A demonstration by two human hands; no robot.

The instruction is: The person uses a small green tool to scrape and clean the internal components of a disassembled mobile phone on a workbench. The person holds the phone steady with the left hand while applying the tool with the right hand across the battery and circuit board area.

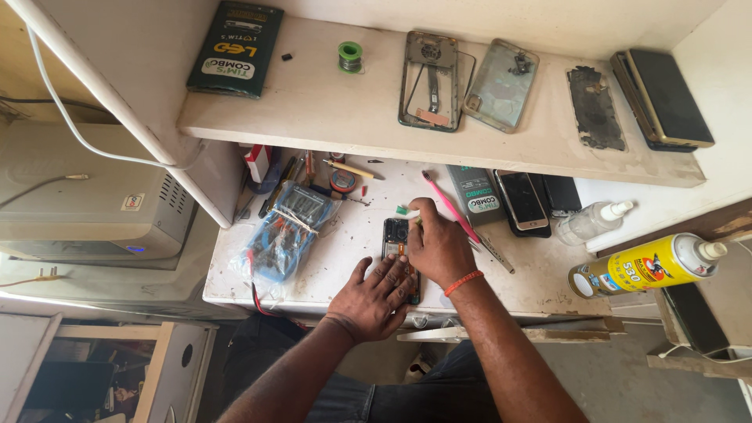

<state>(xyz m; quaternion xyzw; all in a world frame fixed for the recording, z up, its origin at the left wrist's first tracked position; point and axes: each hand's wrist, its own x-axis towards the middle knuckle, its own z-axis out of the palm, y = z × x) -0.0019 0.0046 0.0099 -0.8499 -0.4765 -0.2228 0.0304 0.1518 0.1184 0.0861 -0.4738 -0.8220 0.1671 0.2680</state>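
Note:
An opened phone (395,235) lies back-up in the middle of the white work table (345,266), its insides showing. My left hand (374,296) rests flat on its lower end with fingers spread. My right hand (437,244), with an orange band at the wrist, is over the phone's right side, fingers pinched at its top edge near a small green piece (402,210). What the fingertips pinch is too small to make out.
A multimeter in a plastic bag (286,231) lies left of the phone. A pink tool (450,207), tweezers (493,254), phones (521,200), a clear spray bottle (593,222) and a yellow spray can (650,266) sit right. The shelf (376,117) above holds phone frames and a green box (235,48).

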